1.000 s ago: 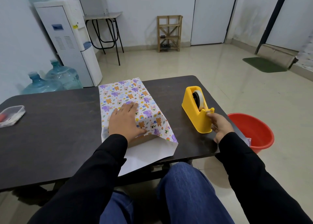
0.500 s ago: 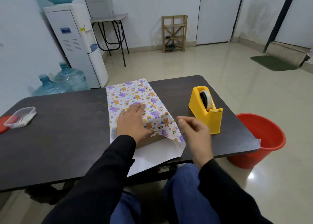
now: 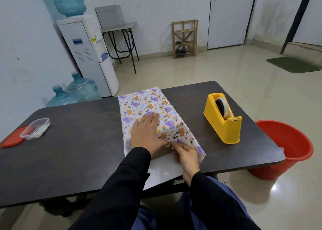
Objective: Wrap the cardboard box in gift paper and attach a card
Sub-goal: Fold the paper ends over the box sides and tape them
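Note:
Colourful animal-print gift paper (image 3: 148,104) lies folded over the cardboard box (image 3: 161,153) in the middle of the dark table; only a brown strip of the box shows at the near end. The paper's white underside (image 3: 163,170) sticks out toward me. My left hand (image 3: 146,134) presses flat on the folded paper. My right hand (image 3: 186,155) pinches a small piece of clear tape (image 3: 168,145) at the paper's edge, right beside my left thumb. No card is in view.
A yellow tape dispenser (image 3: 223,121) stands on the table (image 3: 78,142) to the right. A clear plastic container (image 3: 35,128) with a red lid (image 3: 12,140) sits at the far left. A red bucket (image 3: 285,148) is on the floor past the right edge.
My right hand left the tape dispenser, crossed to the left and now pinches a piece of tape at the paper's edge. My left hand stayed pressed on the paper.

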